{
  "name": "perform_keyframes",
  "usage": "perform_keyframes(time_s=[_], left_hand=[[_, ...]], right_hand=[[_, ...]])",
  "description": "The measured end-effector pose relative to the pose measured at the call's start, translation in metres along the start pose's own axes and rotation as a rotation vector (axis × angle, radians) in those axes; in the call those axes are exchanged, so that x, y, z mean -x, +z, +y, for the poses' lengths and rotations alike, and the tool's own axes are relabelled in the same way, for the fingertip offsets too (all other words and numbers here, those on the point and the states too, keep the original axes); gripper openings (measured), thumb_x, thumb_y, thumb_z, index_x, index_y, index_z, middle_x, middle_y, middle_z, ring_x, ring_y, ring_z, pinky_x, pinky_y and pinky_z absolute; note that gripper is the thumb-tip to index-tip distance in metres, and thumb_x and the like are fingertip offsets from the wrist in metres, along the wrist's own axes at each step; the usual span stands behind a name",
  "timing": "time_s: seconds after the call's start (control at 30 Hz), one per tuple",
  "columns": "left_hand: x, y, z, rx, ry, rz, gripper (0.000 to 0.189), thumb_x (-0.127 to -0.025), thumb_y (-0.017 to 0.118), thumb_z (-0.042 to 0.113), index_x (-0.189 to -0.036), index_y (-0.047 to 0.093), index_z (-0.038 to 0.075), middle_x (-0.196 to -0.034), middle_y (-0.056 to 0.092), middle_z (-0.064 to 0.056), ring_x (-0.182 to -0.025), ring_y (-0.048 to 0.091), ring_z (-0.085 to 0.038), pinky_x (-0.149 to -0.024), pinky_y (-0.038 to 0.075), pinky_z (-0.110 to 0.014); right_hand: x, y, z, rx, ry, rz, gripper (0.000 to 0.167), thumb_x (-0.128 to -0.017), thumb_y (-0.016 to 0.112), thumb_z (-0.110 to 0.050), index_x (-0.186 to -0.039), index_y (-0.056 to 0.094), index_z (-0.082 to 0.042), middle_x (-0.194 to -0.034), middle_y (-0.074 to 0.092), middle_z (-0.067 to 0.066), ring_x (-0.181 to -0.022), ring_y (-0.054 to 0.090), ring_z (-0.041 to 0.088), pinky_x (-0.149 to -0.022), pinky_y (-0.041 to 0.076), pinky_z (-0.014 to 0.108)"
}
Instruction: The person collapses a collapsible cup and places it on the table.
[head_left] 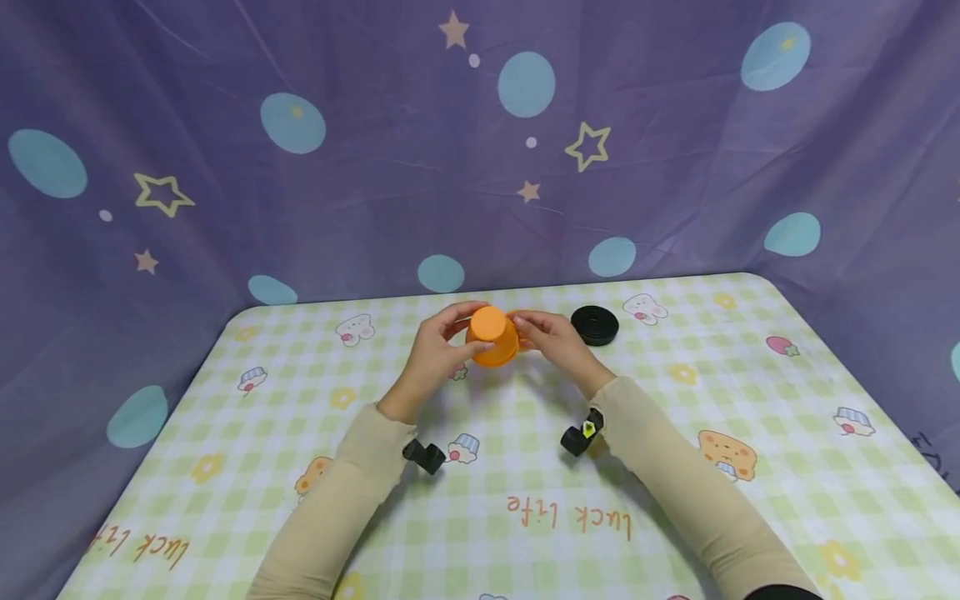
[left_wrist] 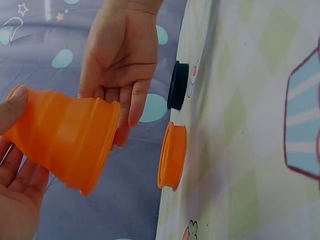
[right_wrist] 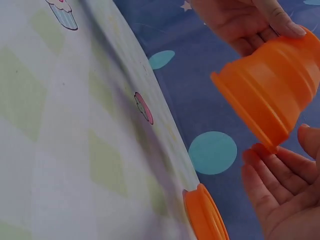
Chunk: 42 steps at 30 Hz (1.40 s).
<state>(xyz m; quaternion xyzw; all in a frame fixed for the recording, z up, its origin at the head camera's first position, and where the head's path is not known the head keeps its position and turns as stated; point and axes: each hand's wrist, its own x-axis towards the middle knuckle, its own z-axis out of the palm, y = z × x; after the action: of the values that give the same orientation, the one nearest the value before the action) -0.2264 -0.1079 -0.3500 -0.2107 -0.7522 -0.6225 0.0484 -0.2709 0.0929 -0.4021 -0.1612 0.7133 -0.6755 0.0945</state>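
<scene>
An orange collapsible cup (head_left: 495, 343) with stepped, ribbed walls is stretched out and held above the table, its narrow base tilted up and its wide rim down. My left hand (head_left: 437, 346) grips it near the narrow end, thumb on one side and fingers on the other. Close to the wide rim is my right hand (head_left: 557, 340), its fingers extended and the thumb apart from the cup in the right wrist view. Those fingertips (right_wrist: 265, 152) reach the rim; whether they press on it I cannot tell. The cup's inside is hidden.
A flat orange ribbed disc (left_wrist: 173, 156) lies on the table beneath the hands, mostly hidden in the head view. Beside it sits a flat black ringed disc (head_left: 595, 325). The checked tablecloth (head_left: 480, 525) reaches a purple curtain (head_left: 375, 208) behind.
</scene>
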Motion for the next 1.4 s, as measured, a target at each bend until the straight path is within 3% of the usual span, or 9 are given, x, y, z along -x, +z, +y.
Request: perform_keyframes(time_s=[0.1,0.4,0.6,0.7,0.93,1.13,1.4], left_hand=[[0.004,0.001,0.008,-0.003,0.009,-0.02,0.047,-0.078,0.071,-0.008,-0.122,0.056,-0.009,-0.126,0.056,-0.022,-0.118,0.053,-0.033,-0.107,0.037,-0.039],[0.003,-0.001,0.007,-0.009,0.005,-0.045,0.048,-0.079,0.071,-0.006,-0.124,0.054,-0.008,-0.127,0.055,-0.022,-0.119,0.05,-0.031,-0.105,0.038,-0.04],[0.002,-0.003,0.005,-0.04,-0.016,-0.075,0.05,-0.08,0.071,-0.005,-0.126,0.053,-0.007,-0.13,0.054,-0.021,-0.122,0.048,-0.031,-0.105,0.038,-0.041],[0.001,-0.004,0.004,-0.036,-0.026,-0.098,0.051,-0.08,0.071,-0.003,-0.128,0.052,-0.007,-0.132,0.053,-0.02,-0.123,0.047,-0.031,-0.105,0.038,-0.041],[-0.002,-0.006,0.004,-0.014,-0.006,-0.112,0.05,-0.082,0.07,-0.003,-0.128,0.051,-0.009,-0.132,0.052,-0.023,-0.123,0.047,-0.037,-0.106,0.036,-0.046],[-0.003,-0.007,0.007,-0.035,0.0,-0.117,0.048,-0.083,0.07,0.0,-0.127,0.052,-0.008,-0.131,0.053,-0.022,-0.124,0.046,-0.035,-0.107,0.034,-0.046],[-0.004,-0.01,0.007,-0.024,0.013,-0.125,0.046,-0.083,0.068,-0.002,-0.126,0.053,-0.009,-0.131,0.053,-0.024,-0.123,0.047,-0.032,-0.107,0.034,-0.046]], right_hand=[[-0.001,0.002,0.0,0.002,0.01,-0.019,0.038,-0.099,0.049,-0.023,-0.126,0.057,0.003,-0.127,0.059,0.017,-0.101,0.064,0.018,-0.087,0.052,0.032],[-0.002,0.002,0.001,-0.11,0.105,-0.008,0.039,-0.1,0.049,-0.021,-0.129,0.053,0.004,-0.129,0.056,0.017,-0.093,0.064,0.012,-0.082,0.054,0.027],[0.0,0.0,-0.003,-0.217,0.16,0.079,0.039,-0.099,0.05,-0.017,-0.13,0.051,0.006,-0.11,0.063,0.008,-0.081,0.061,0.01,-0.07,0.054,0.021],[0.001,-0.002,-0.003,-0.245,0.126,0.102,0.039,-0.097,0.052,-0.016,-0.129,0.051,0.008,-0.105,0.064,0.005,-0.082,0.062,0.01,-0.071,0.055,0.022],[0.003,-0.006,0.002,-0.218,-0.074,0.053,0.039,-0.093,0.062,-0.017,-0.123,0.056,0.008,-0.102,0.068,0.008,-0.083,0.066,0.013,-0.072,0.056,0.027],[0.005,-0.005,-0.001,-0.115,-0.111,0.01,0.037,-0.094,0.058,-0.014,-0.126,0.055,0.006,-0.102,0.067,0.009,-0.085,0.066,0.014,-0.075,0.056,0.03],[0.007,-0.009,0.001,-0.103,-0.158,-0.035,0.036,-0.094,0.057,-0.009,-0.126,0.054,0.008,-0.098,0.067,0.003,-0.083,0.064,0.014,-0.077,0.055,0.028]])
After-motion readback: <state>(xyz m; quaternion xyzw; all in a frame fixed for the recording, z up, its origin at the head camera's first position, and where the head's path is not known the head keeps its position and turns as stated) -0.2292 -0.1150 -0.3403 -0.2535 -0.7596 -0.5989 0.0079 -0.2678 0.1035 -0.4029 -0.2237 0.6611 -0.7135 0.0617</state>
